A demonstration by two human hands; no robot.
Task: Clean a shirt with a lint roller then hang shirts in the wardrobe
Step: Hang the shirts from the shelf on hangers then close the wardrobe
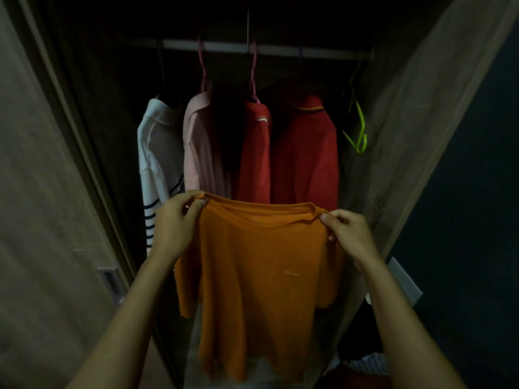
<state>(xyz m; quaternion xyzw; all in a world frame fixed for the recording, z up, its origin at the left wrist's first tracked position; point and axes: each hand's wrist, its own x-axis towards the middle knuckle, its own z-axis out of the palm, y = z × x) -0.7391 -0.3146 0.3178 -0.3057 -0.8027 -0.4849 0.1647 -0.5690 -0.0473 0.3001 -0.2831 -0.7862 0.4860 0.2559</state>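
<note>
Both hands' grip (179, 220) (346, 234) on orange shirt (261, 265)

Wardrobe rail (266, 48) carries four hung shirts (304, 153), empty green hanger (358, 130).

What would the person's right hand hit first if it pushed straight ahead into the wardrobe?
Probably the red shirt hanging behind the orange shirt that the right hand pinches. Depth is hard to judge in the dim light.
</note>
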